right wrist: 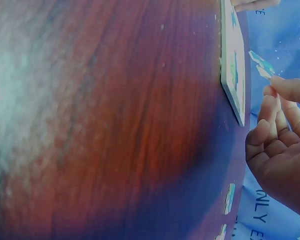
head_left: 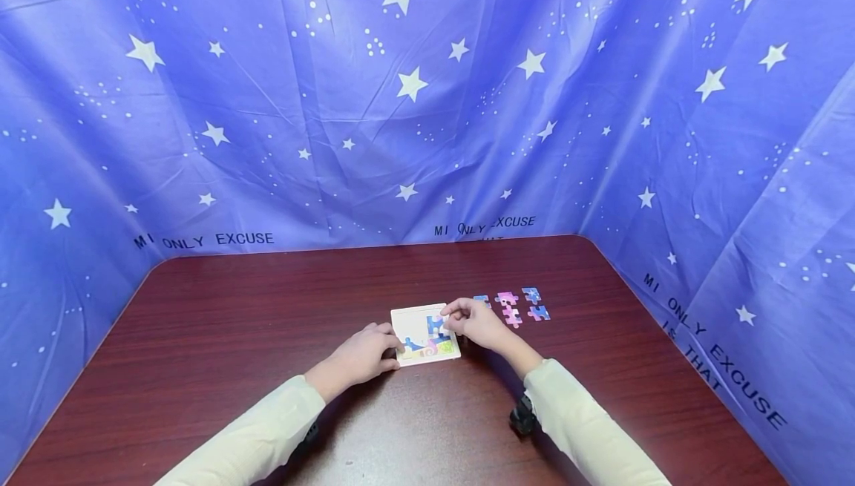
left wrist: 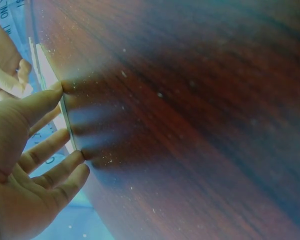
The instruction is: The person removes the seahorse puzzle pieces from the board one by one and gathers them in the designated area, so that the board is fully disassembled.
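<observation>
A white-rimmed puzzle tray (head_left: 427,361) lies on the table with colourful jigsaw pieces fitted along its near side and right part; its upper left shows white. My left hand (head_left: 364,352) holds the tray at its left edge. In the left wrist view, the thumb and fingertips of that hand (left wrist: 35,160) are spread along the tray's thin edge (left wrist: 66,115). Above the tray's right side, my right hand (head_left: 476,323) pinches a jigsaw piece (right wrist: 262,65) between thumb and fingertip. The right wrist view shows this piece tilted and raised clear of the tray.
Several loose jigsaw pieces, pink (head_left: 508,298) and blue (head_left: 538,313), lie on the dark red wooden table (head_left: 267,300) to the right of the tray. A blue curtain with stars (head_left: 334,100) hangs behind and beside the table.
</observation>
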`<state>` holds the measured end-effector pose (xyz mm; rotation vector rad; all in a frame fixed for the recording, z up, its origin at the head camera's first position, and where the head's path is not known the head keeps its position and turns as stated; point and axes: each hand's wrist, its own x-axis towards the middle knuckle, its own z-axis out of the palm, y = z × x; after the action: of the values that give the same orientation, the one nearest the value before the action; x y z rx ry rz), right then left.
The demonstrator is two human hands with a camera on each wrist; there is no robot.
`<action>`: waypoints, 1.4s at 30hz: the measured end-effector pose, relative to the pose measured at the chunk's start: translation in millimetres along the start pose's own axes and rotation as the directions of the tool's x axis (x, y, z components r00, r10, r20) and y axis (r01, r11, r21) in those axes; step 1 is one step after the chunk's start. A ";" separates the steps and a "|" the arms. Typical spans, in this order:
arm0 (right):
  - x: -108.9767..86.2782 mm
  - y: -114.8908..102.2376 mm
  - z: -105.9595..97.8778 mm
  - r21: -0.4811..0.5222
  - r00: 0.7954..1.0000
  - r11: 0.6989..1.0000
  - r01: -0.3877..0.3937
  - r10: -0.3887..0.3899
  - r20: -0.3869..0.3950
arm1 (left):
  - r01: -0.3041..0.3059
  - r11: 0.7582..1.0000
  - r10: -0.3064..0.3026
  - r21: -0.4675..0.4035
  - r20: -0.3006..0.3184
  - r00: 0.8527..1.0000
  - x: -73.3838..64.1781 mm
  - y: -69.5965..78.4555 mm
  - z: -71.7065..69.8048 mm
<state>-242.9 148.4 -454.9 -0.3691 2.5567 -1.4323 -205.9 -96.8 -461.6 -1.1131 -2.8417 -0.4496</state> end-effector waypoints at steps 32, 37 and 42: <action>-11.0 16.8 -28.7 0.007 1.000 1.000 0.003 -0.003 -0.006 | 0.028 0.999 -0.027 -0.017 0.024 0.999 -0.8 2.4 -1.7; -12.0 20.2 -32.2 0.001 1.000 1.000 -0.002 0.003 -0.017 | 0.029 1.000 -0.028 -0.013 0.024 0.999 -1.1 2.2 -1.8; -13.7 22.5 -36.2 -0.010 1.000 1.000 -0.001 0.001 -0.021 | 0.031 0.999 -0.031 -0.020 0.026 0.999 -1.5 3.1 -3.2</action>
<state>-242.8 193.2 -455.0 -0.3565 2.5807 -1.4311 -202.9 -96.6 -458.0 -1.0875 -2.8866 -0.4706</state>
